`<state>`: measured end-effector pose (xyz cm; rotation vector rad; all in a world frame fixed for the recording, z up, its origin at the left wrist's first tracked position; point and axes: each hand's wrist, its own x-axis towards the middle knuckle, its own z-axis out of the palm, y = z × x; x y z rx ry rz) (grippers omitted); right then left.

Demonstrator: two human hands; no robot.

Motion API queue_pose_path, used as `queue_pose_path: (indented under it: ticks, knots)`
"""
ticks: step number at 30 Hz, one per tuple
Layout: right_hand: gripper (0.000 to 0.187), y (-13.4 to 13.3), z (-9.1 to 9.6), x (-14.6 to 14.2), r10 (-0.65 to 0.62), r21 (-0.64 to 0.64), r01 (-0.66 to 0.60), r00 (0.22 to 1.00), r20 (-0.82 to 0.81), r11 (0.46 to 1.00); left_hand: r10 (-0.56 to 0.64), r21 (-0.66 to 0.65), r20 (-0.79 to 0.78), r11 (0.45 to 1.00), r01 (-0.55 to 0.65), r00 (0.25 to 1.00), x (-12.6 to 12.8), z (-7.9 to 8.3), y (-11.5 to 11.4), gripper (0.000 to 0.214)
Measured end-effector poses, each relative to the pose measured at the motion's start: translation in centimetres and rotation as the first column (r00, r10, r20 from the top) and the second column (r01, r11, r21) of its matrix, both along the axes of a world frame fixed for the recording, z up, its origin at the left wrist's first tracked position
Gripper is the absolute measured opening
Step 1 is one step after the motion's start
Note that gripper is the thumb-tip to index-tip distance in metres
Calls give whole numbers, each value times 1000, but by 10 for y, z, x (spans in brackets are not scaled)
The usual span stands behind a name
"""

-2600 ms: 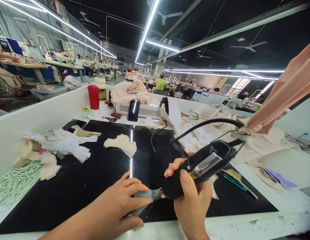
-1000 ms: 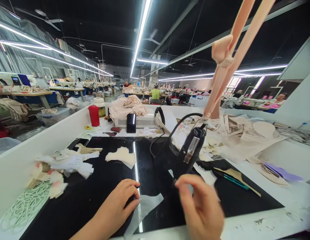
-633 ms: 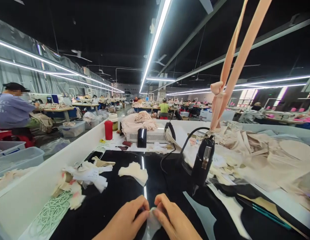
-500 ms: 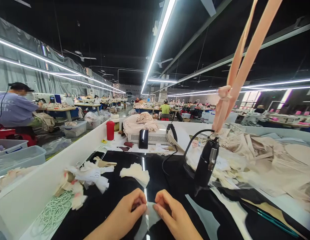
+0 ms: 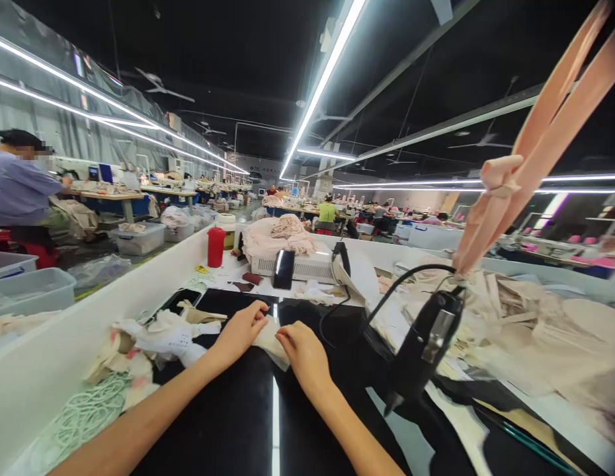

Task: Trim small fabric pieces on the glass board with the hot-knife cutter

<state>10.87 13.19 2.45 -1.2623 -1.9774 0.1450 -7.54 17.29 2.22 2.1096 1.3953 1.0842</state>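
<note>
Both my arms reach forward over the black work surface (image 5: 238,423). My left hand (image 5: 242,328) and my right hand (image 5: 302,348) rest on a small stack of cream fabric pieces (image 5: 268,338), fingers curled onto its edges from either side. A black hand-held electric cutter (image 5: 422,344) hangs tilted to the right of my right hand from a peach fabric strap (image 5: 526,158), its black cable looping behind it. Neither hand touches the cutter.
White and cream scraps (image 5: 163,334) and a coil of pale green cord (image 5: 84,416) lie at the left. A red cup (image 5: 215,246), a white box (image 5: 297,264) and a dark phone (image 5: 284,268) stand at the back. Cream fabric (image 5: 526,330) is piled at the right. A person (image 5: 20,185) sits far left.
My right hand let go of the cutter, which now hangs from the strap. Both hands pinched a pale piece near the front edge, then reached forward to the cream stack.
</note>
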Motion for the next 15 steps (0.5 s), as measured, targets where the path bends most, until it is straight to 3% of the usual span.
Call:
queue_pose_path:
  ticks: [2,6,9,10,12,15]
  knots:
    - [9,-9,1,1,-28,30,25,996,80,999,-9,34,-81,999,12,997,0,-8,6,21]
    - [19,-60,-7,10,17,93,-36,981,195,995,-4,131,-196,991,30,981,-4,-21,11,24]
    - [11,-105,-33,27,69,142,-99,977,203,985,26,211,-253,977,28,967,-11,-21,9,29]
    - [9,-117,-45,36,73,273,-115,985,159,955,38,233,-268,972,26,963,-13,-19,6,31]
    - [21,-136,-66,60,76,371,-125,987,144,920,56,273,-297,962,28,953,-17,-15,-2,34]
    - [18,-153,-80,105,-22,393,-23,994,111,919,61,317,-338,947,52,939,-17,-11,-17,37]
